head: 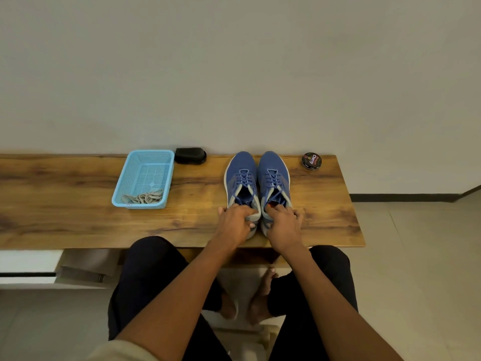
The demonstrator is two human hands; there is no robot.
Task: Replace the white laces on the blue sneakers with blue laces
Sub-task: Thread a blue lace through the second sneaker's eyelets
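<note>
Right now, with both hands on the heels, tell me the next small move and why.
Probably let go of the heels. Both sneakers already carry blue laces, and the white laces lie in the blue basket. The left hand and right hand only grip the heels of a pair that stands side by side, toes to the wall. Whether the laces are tied is unclear.

The only readable wording is "Cherry", in white letters on the dark lid of a small round tin [311, 161] that stands on the wooden bench [78, 220] near its far right corner, to the right of the blue sneakers [256, 183]. Smaller print runs round the lid's rim but is too small to read. Nothing else in view carries legible text
</note>
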